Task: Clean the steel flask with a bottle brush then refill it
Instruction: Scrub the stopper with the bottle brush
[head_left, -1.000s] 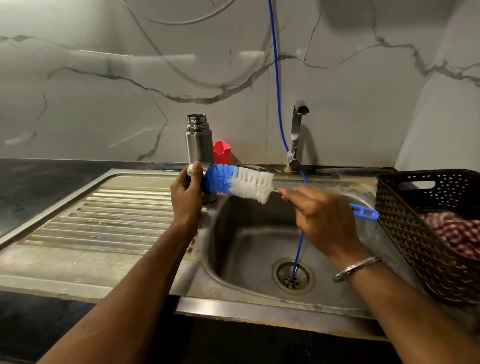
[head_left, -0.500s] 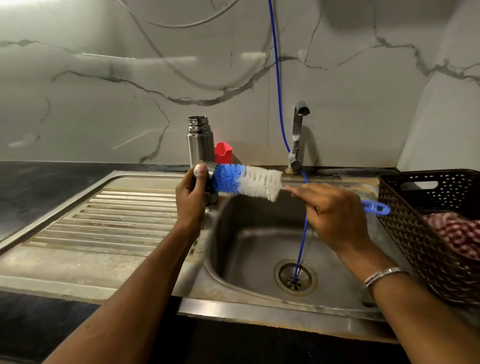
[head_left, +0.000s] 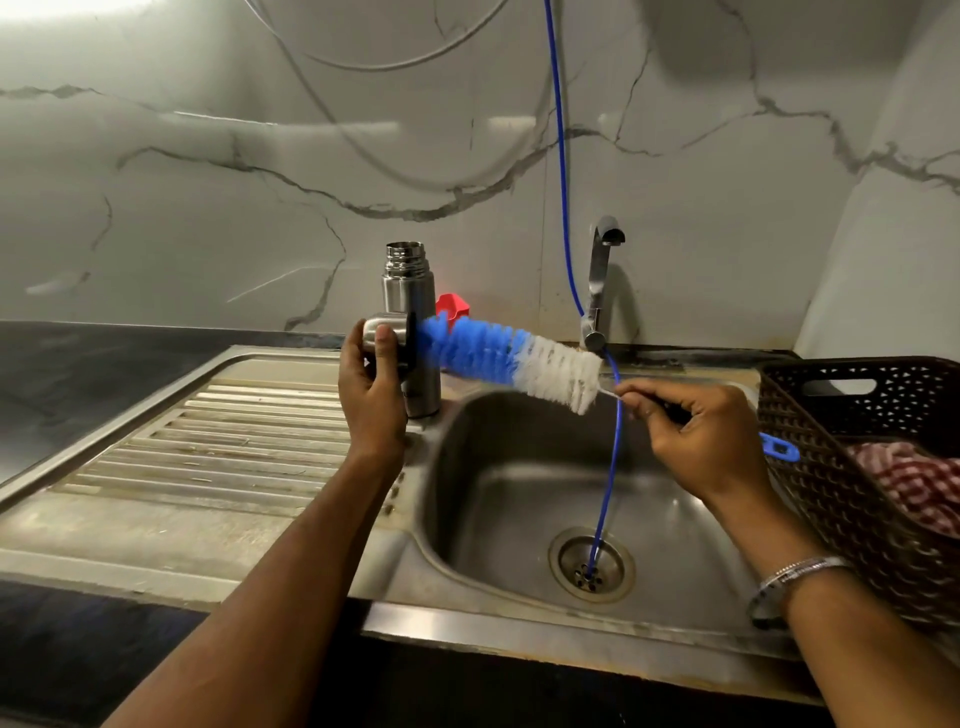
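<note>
Two hands work above a steel sink unit set in a dark worktop (head_left: 78, 358). At far left the ribbed draining board (head_left: 208, 447) lies bare and open to the near edge. The left hand (head_left: 371, 387) wraps its fingers and thumb round a steel cap (head_left: 384, 332), held on its side; the cap's inside is hidden by the blue tip of the bottle brush (head_left: 511, 361) pushed into its mouth. Just behind stands the steel flask (head_left: 410, 296), upright and uncapped on the rim between board and basin, its lower part masked by the hand; whether it holds anything cannot be told. A red object (head_left: 452, 304) peeks out behind it. The basin (head_left: 519, 493) holds only a thin blue hose (head_left: 605, 467) running down to the drain. The right hand (head_left: 696, 441) pinches the brush's wire stem, hiding most of the blue handle. At far right a brown basket (head_left: 831, 467), cut off by the frame, contains a red checked cloth (head_left: 914, 483).
</note>
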